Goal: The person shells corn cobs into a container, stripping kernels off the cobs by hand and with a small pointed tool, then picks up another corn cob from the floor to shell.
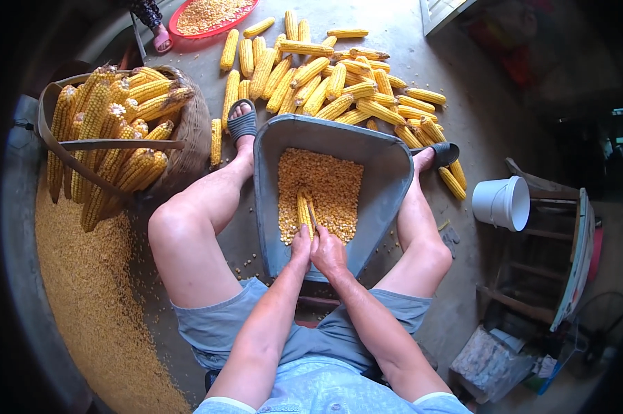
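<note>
My left hand (300,247) is closed round the lower end of a yellow corn cob (303,209), which points away from me. Close beside it, my right hand (328,253) grips a thin, dark, narrow tool (312,212) that lies along the cob's right side. The tool's exact kind is too small to make out, and its handle is hidden in my fingers. Both hands are over a grey metal trough (384,165) between my legs. Loose corn kernels (322,172) cover the trough's bottom beyond and around the cob.
Whole corn cobs (318,90) lie heaped on the floor past the trough. At left, a wicker basket (194,127) full of cobs stands by a large kernel pile (91,276). A white bucket (491,201) and wooden rack (567,262) are at right; a red tray (180,27) holds kernels.
</note>
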`<act>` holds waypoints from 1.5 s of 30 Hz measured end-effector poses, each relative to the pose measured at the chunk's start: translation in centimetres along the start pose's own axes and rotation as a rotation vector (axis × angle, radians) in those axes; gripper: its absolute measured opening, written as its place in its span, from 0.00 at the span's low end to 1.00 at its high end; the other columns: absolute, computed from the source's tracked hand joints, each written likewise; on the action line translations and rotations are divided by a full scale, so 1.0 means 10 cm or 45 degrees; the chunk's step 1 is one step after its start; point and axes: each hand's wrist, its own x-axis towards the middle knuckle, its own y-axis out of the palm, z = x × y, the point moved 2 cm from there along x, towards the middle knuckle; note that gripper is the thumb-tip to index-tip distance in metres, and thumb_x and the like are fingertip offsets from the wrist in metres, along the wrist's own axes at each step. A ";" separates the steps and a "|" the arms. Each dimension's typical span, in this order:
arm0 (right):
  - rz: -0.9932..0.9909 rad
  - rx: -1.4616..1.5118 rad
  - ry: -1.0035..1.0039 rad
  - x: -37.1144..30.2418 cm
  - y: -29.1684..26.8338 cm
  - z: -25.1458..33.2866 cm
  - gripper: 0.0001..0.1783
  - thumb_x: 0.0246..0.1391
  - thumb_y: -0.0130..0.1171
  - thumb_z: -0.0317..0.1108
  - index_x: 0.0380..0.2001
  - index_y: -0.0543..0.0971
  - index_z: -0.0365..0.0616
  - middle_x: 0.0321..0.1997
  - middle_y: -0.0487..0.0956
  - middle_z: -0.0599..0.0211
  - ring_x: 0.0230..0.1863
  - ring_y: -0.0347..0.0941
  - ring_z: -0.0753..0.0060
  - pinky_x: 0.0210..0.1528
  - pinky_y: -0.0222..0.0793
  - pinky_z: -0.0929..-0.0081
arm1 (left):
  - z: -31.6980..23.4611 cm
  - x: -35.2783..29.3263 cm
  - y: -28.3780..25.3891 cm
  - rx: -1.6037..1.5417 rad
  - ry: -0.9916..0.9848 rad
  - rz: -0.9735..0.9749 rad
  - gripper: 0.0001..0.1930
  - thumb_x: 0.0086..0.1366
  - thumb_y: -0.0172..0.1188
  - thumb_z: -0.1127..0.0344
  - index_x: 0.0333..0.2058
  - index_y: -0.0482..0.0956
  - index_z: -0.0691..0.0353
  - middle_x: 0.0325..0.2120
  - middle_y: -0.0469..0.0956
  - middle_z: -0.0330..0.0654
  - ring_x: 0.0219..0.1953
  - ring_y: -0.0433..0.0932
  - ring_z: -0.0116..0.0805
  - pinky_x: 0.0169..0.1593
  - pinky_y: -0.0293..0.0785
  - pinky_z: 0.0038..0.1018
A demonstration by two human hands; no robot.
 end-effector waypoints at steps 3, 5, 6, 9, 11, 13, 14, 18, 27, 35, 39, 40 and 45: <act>-0.016 -0.074 0.119 0.13 -0.03 -0.01 0.17 0.56 0.50 0.40 0.45 0.76 0.44 0.29 0.79 0.40 0.33 0.78 0.39 0.37 0.73 0.46 | -0.16 -0.17 0.12 -0.049 -0.053 0.125 0.25 0.70 0.42 0.44 0.43 0.76 0.61 0.35 0.77 0.41 0.37 0.76 0.33 0.41 0.74 0.32; 0.061 -0.090 0.169 0.26 -0.07 0.12 0.17 0.58 0.50 0.43 0.43 0.75 0.44 0.32 0.79 0.42 0.36 0.78 0.39 0.39 0.73 0.46 | -0.06 -0.04 0.13 -0.241 -0.073 0.172 0.24 0.70 0.43 0.44 0.43 0.75 0.60 0.35 0.77 0.40 0.37 0.76 0.33 0.40 0.74 0.32; 0.138 -0.110 0.225 0.30 -0.07 0.20 0.18 0.59 0.49 0.46 0.42 0.74 0.44 0.34 0.80 0.43 0.38 0.78 0.39 0.40 0.74 0.46 | -0.02 0.01 0.11 -0.433 -0.099 0.220 0.24 0.70 0.43 0.43 0.43 0.74 0.59 0.34 0.77 0.39 0.36 0.76 0.32 0.40 0.74 0.32; 0.108 -0.101 0.194 0.38 -0.03 0.45 0.19 0.59 0.50 0.48 0.42 0.75 0.44 0.33 0.80 0.44 0.37 0.79 0.41 0.40 0.74 0.48 | -0.05 0.30 -0.11 -0.534 -0.019 0.408 0.22 0.70 0.44 0.43 0.43 0.74 0.57 0.33 0.76 0.38 0.36 0.76 0.31 0.40 0.74 0.31; 0.071 -0.082 0.270 0.46 -0.06 0.23 0.19 0.58 0.50 0.47 0.43 0.76 0.44 0.32 0.80 0.43 0.37 0.79 0.41 0.40 0.74 0.48 | -0.16 0.11 0.16 -0.393 -0.124 0.189 0.22 0.71 0.43 0.44 0.41 0.74 0.58 0.32 0.76 0.37 0.33 0.76 0.30 0.36 0.75 0.31; 0.084 -0.059 0.265 0.48 -0.02 0.32 0.19 0.58 0.51 0.46 0.44 0.76 0.45 0.33 0.81 0.44 0.38 0.79 0.42 0.42 0.73 0.48 | -0.24 0.10 0.03 -0.406 -0.100 0.195 0.22 0.71 0.43 0.44 0.40 0.74 0.57 0.31 0.76 0.37 0.30 0.75 0.30 0.32 0.74 0.30; 0.107 -0.043 0.267 0.49 0.04 0.36 0.19 0.57 0.51 0.46 0.45 0.76 0.46 0.34 0.81 0.44 0.39 0.79 0.42 0.43 0.73 0.49 | -0.27 0.09 -0.06 -0.422 -0.088 0.197 0.22 0.71 0.42 0.44 0.40 0.74 0.57 0.29 0.76 0.37 0.27 0.75 0.29 0.29 0.74 0.29; 0.065 -0.056 0.289 0.94 0.03 -0.20 0.19 0.55 0.52 0.42 0.47 0.78 0.47 0.41 0.80 0.47 0.45 0.77 0.45 0.49 0.73 0.54 | -0.08 -0.33 0.04 -0.210 -0.117 0.314 0.22 0.72 0.39 0.44 0.42 0.69 0.58 0.22 0.73 0.40 0.17 0.73 0.32 0.14 0.66 0.29; -0.078 0.113 -0.048 0.46 -0.21 -0.59 0.17 0.55 0.52 0.40 0.47 0.77 0.47 0.36 0.80 0.45 0.40 0.77 0.44 0.45 0.72 0.53 | -0.15 -0.21 -0.06 -0.277 -0.222 0.236 0.25 0.71 0.36 0.42 0.43 0.69 0.59 0.22 0.74 0.42 0.16 0.72 0.33 0.15 0.66 0.25; -0.099 0.025 -0.099 0.12 -0.11 -0.21 0.17 0.53 0.53 0.35 0.45 0.77 0.43 0.35 0.80 0.45 0.37 0.77 0.43 0.43 0.73 0.53 | -0.17 -0.25 0.00 -0.239 -0.199 0.224 0.26 0.71 0.38 0.42 0.48 0.70 0.58 0.32 0.76 0.40 0.28 0.76 0.32 0.22 0.71 0.31; -0.028 -0.077 0.029 0.24 -0.07 -0.16 0.17 0.55 0.53 0.39 0.46 0.76 0.46 0.33 0.79 0.43 0.36 0.78 0.41 0.41 0.74 0.50 | -0.22 -0.33 0.10 -0.075 -0.220 0.149 0.27 0.70 0.41 0.41 0.50 0.71 0.59 0.39 0.75 0.41 0.36 0.76 0.32 0.31 0.75 0.36; 0.006 -0.122 0.105 0.26 -0.07 -0.13 0.17 0.55 0.53 0.40 0.47 0.76 0.47 0.33 0.79 0.43 0.35 0.78 0.40 0.40 0.74 0.49 | -0.17 -0.28 0.10 -0.073 -0.229 0.149 0.27 0.70 0.41 0.41 0.50 0.71 0.59 0.39 0.75 0.41 0.36 0.76 0.32 0.31 0.75 0.36; 0.040 -0.124 0.156 0.47 0.21 0.03 0.18 0.57 0.51 0.41 0.49 0.75 0.48 0.34 0.80 0.42 0.36 0.78 0.39 0.40 0.74 0.47 | -0.09 -0.02 -0.08 -0.237 -0.021 0.131 0.24 0.72 0.41 0.46 0.45 0.75 0.61 0.33 0.77 0.41 0.32 0.75 0.31 0.34 0.74 0.32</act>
